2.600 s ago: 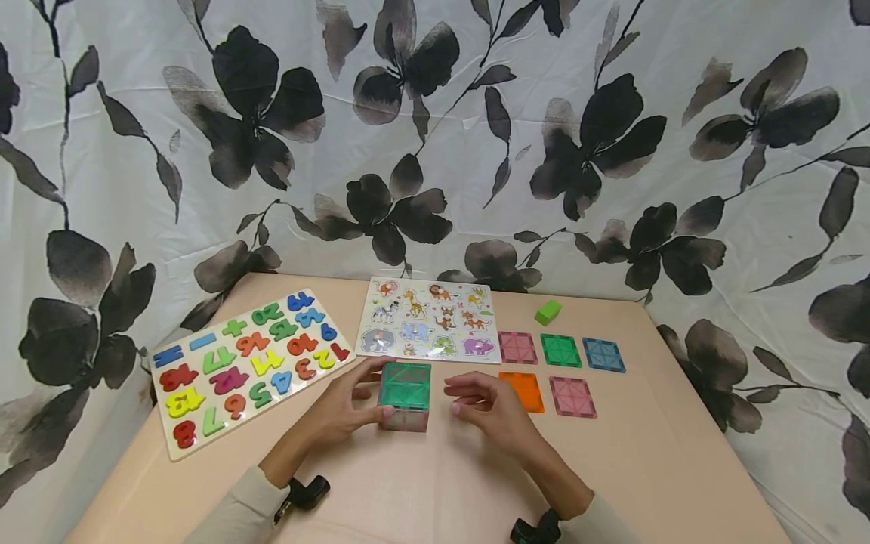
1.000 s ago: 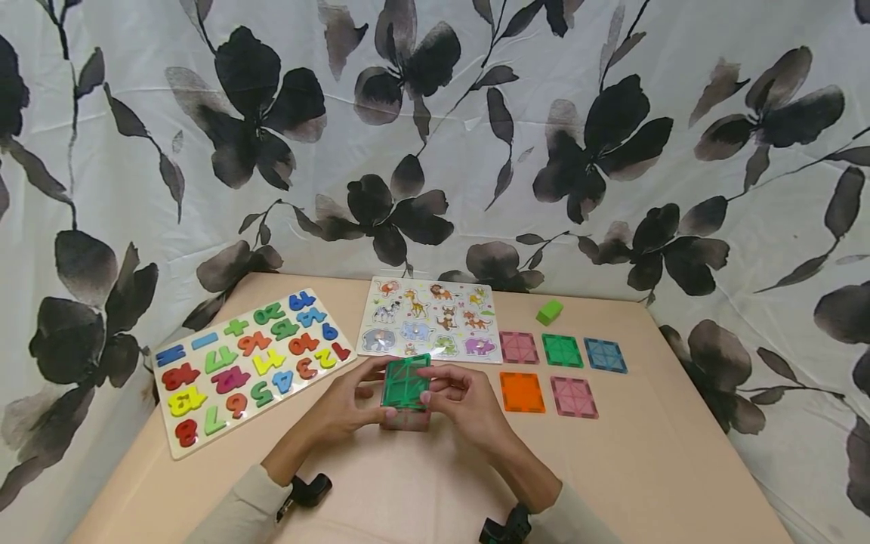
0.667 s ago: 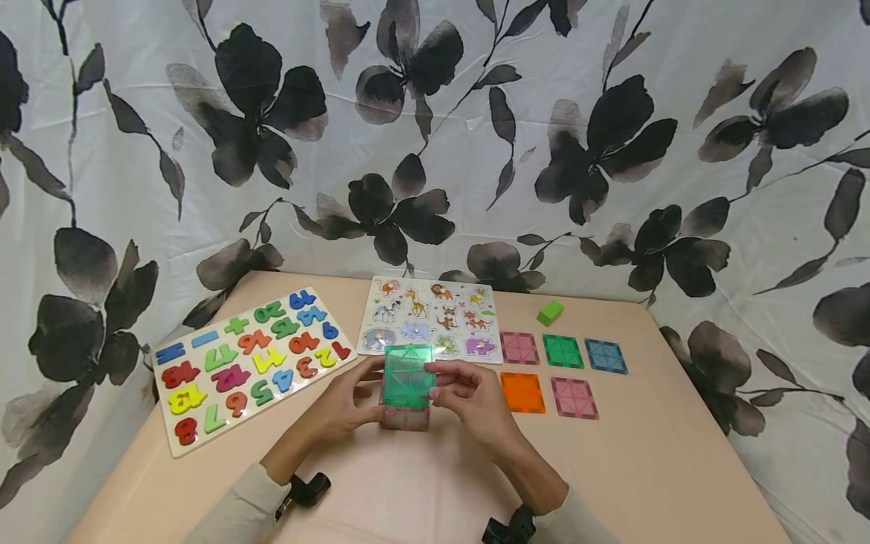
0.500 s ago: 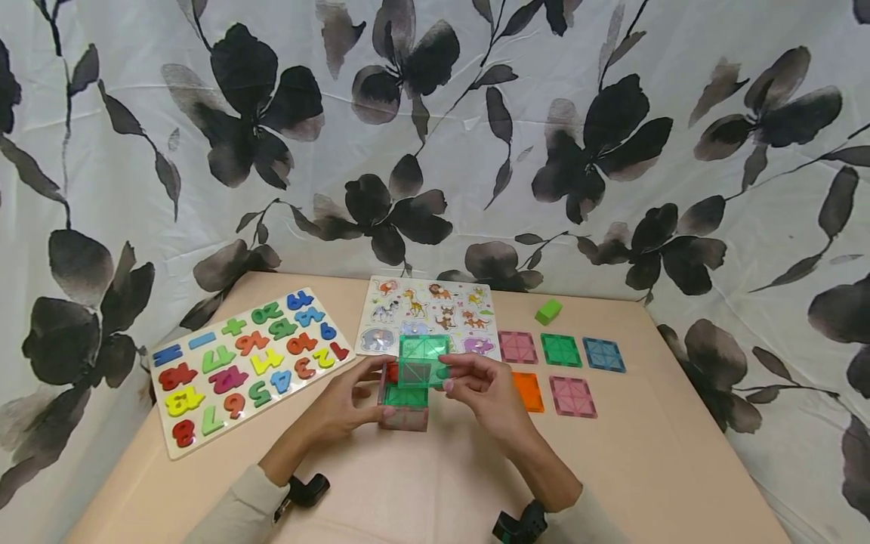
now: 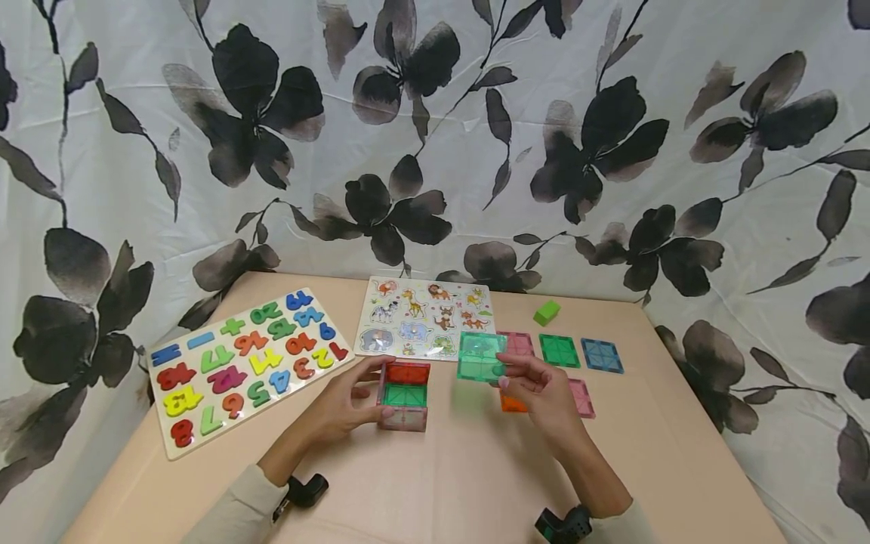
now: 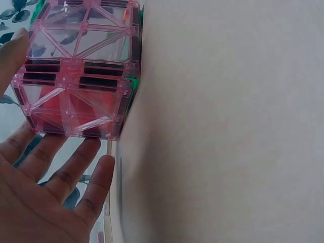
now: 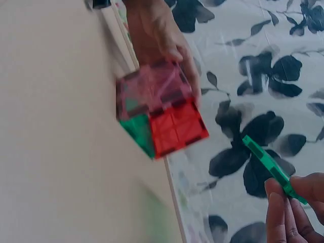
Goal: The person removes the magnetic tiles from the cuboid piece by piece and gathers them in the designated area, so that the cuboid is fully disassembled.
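in the head view, the magnetic-tile box (image 5: 406,419) is flanked on its left by the number puzzle board (image 5: 248,412); behind it lies the animal puzzle board (image 5: 430,317). to its right, a blue tile (image 5: 602,356) and a green block (image 5: 547,312) are seen, while an orange tile (image 5: 511,404) is partly covered by the right hand (image 5: 544,393). a clear green tile (image 5: 479,357) is pinched by that hand, raised right of the box. the box is gripped by the left hand (image 5: 343,397).

in the left wrist view, the box's edge is touched by the thumb; fingers are spread beneath.

in the right wrist view, the green tile is held edge-on, apart from the box.
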`<action>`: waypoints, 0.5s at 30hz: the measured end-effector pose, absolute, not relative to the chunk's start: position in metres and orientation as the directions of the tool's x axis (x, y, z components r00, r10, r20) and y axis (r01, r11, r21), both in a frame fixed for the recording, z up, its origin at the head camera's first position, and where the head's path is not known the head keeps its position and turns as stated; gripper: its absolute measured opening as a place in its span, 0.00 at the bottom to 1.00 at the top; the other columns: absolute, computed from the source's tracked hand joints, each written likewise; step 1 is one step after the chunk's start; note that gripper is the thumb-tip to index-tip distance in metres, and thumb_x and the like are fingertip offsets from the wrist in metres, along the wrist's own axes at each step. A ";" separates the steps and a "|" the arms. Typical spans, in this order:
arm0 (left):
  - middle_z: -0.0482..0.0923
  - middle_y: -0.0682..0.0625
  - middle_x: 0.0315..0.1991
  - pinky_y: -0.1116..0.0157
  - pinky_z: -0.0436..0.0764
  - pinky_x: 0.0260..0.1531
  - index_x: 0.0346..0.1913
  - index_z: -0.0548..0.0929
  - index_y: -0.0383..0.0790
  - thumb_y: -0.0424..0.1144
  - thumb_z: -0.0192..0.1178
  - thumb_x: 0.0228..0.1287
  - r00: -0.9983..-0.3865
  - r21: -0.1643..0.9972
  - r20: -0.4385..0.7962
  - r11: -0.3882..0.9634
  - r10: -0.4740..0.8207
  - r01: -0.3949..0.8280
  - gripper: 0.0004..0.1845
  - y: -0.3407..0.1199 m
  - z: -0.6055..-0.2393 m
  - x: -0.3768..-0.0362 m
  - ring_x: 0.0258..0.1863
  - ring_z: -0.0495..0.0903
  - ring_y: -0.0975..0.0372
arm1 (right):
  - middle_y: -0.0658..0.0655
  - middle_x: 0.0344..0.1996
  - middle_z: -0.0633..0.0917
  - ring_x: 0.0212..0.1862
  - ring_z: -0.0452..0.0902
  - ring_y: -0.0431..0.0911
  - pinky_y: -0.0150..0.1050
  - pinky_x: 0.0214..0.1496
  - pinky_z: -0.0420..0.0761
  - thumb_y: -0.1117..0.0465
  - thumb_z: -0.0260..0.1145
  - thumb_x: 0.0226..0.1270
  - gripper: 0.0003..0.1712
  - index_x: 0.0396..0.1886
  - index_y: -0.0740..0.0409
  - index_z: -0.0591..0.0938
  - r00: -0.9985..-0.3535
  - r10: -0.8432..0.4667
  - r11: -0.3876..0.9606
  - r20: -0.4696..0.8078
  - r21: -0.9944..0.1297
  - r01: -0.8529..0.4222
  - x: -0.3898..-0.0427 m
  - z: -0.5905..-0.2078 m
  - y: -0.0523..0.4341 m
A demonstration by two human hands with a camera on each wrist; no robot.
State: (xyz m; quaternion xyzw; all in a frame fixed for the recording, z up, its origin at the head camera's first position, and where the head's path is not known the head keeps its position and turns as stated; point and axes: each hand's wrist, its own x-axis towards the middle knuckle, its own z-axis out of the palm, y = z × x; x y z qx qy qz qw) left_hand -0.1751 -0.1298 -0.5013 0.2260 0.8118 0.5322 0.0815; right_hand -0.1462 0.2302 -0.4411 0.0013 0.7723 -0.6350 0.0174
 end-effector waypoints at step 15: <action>0.72 0.42 0.76 0.37 0.76 0.71 0.80 0.67 0.49 0.47 0.76 0.66 -0.885 0.900 0.103 0.336 0.454 0.278 0.43 -0.131 -0.501 -0.175 0.74 0.72 0.43 | 0.46 0.47 0.85 0.51 0.85 0.41 0.35 0.53 0.91 0.62 0.68 0.78 0.26 0.73 0.55 0.79 -0.985 0.143 0.278 -0.099 -0.951 0.136 -0.144 -0.451 0.324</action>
